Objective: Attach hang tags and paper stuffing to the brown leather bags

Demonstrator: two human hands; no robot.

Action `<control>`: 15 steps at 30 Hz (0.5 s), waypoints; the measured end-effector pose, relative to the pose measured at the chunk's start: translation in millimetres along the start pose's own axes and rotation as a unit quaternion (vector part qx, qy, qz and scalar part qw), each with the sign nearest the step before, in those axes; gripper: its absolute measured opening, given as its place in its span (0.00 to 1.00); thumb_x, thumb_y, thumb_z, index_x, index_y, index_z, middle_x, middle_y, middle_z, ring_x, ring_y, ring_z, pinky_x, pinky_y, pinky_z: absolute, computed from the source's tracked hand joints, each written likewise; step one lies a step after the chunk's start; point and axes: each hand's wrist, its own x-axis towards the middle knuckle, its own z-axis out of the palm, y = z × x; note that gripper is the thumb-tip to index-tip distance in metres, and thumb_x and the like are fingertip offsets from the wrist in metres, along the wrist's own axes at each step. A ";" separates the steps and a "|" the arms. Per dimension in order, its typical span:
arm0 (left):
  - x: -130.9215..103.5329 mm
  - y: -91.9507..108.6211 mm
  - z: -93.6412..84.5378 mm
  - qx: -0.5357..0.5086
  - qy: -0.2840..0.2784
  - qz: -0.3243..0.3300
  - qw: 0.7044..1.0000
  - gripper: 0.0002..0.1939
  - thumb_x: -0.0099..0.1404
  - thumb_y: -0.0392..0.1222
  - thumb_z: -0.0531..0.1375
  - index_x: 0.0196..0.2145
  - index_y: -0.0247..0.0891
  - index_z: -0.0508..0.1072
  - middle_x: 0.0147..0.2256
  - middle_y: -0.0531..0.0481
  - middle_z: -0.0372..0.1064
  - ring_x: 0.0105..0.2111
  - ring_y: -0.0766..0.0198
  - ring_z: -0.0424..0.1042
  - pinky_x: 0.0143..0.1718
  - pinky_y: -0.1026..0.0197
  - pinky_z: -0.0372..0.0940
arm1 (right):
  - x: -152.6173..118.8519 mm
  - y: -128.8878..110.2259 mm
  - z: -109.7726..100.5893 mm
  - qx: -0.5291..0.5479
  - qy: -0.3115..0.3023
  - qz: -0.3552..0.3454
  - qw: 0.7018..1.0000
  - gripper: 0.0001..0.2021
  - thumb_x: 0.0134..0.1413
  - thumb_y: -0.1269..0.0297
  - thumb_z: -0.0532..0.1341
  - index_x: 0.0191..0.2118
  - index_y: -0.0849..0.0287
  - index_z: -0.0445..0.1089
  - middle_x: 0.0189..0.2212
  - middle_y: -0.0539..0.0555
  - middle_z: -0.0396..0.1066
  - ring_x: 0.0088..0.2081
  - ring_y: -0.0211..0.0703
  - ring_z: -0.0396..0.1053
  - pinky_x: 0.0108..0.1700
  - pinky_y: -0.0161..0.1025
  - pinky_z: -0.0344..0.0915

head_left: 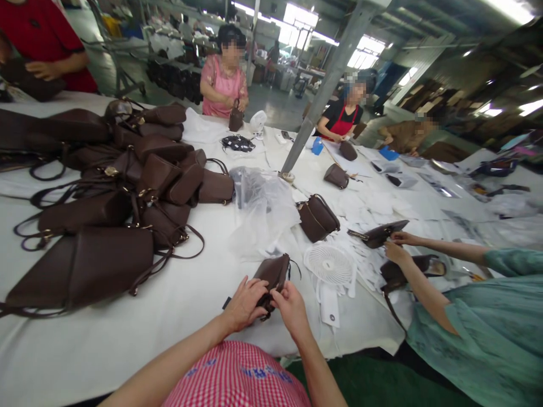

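Observation:
A small dark brown handbag (pixel 272 272) rests on the white table directly in front of me, its thin strap looping out at the right. My left hand (pixel 245 302) presses on its near left part, fingers curved over the leather. My right hand (pixel 292 310) pinches the bag's near right edge between thumb and fingers. What exactly lies under the fingertips, perhaps a zip or strap end, is too small to make out. A short black piece sticks out beside my left wrist.
Brown bags (pixel 114 257) with straps are heaped on the left. Clear plastic bags (pixel 263 198), another brown bag (pixel 319 217) and a white fan (pixel 331 265) lie beyond and right. A co-worker's hands (pixel 399 249) handle a bag at right. A grey post (pixel 326 90) rises from the table.

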 end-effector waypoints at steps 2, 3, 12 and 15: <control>-0.1 -0.9 1.7 -0.002 0.010 -0.008 1.000 0.20 0.64 0.50 0.57 0.51 0.40 0.64 0.56 0.40 0.62 0.57 0.50 0.57 0.60 0.36 0.44 | -3.0 0.8 4.9 0.050 -0.005 0.035 0.998 0.15 0.43 0.55 0.63 0.33 0.57 0.62 0.29 0.49 0.70 0.34 0.43 0.71 0.35 0.40 0.72; -0.2 -1.0 2.4 -0.006 0.014 -0.012 1.000 0.19 0.65 0.50 0.57 0.50 0.39 0.64 0.55 0.40 0.62 0.57 0.50 0.58 0.60 0.37 0.45 | -4.3 1.6 7.5 0.066 -0.008 0.041 0.997 0.15 0.43 0.55 0.63 0.34 0.57 0.61 0.31 0.50 0.70 0.36 0.43 0.72 0.37 0.40 0.72; -5.0 -0.1 4.8 -0.098 0.012 -0.007 0.995 0.18 0.67 0.49 0.52 0.51 0.40 0.60 0.59 0.38 0.55 0.61 0.50 0.50 0.61 0.40 0.43 | -3.0 -6.7 6.8 -0.020 -0.031 -0.001 0.999 0.10 0.48 0.58 0.60 0.31 0.56 0.58 0.28 0.48 0.69 0.30 0.39 0.70 0.31 0.38 0.73; -4.8 3.2 6.0 -0.104 0.023 -0.026 0.994 0.19 0.65 0.48 0.56 0.50 0.39 0.60 0.59 0.37 0.54 0.61 0.49 0.51 0.61 0.39 0.42 | -2.0 -10.0 7.5 -0.064 -0.016 -0.018 0.998 0.10 0.48 0.58 0.59 0.31 0.56 0.59 0.27 0.48 0.69 0.28 0.40 0.70 0.29 0.37 0.73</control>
